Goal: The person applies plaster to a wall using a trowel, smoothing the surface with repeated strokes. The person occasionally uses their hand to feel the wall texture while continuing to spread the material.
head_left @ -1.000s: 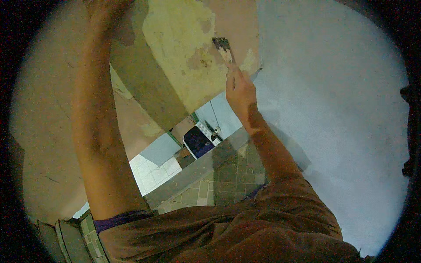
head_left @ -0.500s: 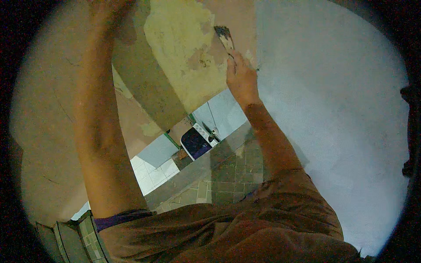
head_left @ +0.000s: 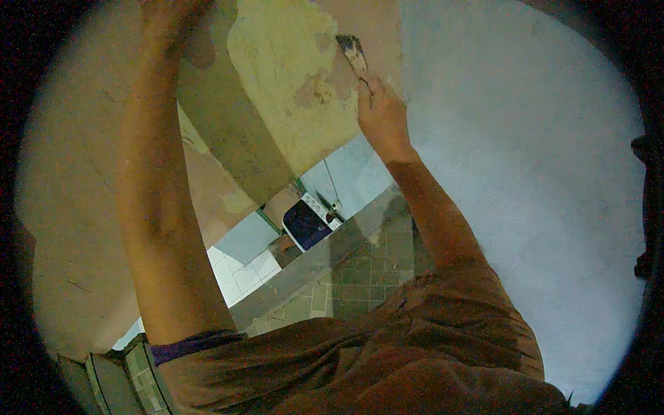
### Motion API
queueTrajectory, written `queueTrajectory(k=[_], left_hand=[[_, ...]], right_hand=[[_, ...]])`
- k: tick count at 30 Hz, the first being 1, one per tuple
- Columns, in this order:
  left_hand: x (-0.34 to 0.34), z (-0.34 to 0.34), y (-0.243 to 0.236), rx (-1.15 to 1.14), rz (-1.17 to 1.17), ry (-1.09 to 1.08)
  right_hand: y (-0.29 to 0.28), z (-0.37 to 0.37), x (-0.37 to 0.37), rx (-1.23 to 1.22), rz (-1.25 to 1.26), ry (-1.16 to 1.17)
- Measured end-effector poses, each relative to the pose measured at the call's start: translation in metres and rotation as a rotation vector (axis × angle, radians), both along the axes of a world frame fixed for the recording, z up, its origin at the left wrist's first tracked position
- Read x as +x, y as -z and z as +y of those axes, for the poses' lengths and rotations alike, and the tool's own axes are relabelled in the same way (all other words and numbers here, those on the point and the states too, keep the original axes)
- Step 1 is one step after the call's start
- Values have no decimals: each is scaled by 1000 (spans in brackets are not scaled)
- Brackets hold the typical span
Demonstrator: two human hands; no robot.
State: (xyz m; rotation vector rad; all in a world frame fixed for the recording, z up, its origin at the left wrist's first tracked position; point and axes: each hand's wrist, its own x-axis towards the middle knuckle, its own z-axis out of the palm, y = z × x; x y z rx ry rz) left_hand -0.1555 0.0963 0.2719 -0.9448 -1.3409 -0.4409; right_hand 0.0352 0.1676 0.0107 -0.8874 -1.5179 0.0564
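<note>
My right hand [head_left: 384,117] grips a scraper [head_left: 351,52] with a dark blade marked by pale residue, held against a patchy yellow and pink wall [head_left: 277,83]. My left arm reaches up along the left side; my left hand [head_left: 176,21] is at the top edge near the wall, its fingers cut off and dim, so I cannot tell what they touch or whether they are closed.
A pale white wall [head_left: 526,180] fills the right. Below the patchy wall are white tiles [head_left: 243,273], a white appliance with a dark panel [head_left: 308,225], a grey ledge [head_left: 360,221] and a paved floor [head_left: 366,266]. Steps [head_left: 107,384] show at lower left.
My right hand and the scraper have moved upward along the patchy wall. My left arm has stayed about where it was.
</note>
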Motion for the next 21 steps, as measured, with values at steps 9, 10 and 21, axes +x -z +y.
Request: queueTrajectory(k=[9, 10, 21], left_hand=[[-1, 0, 0, -6, -3, 20], [-1, -1, 0, 4, 1, 17], [-1, -2, 1, -11, -4, 52]], right_hand=[[-9, 1, 6, 124, -19, 31], [-7, -1, 6, 38, -58, 34], [-2, 2, 6, -37, -41, -3]])
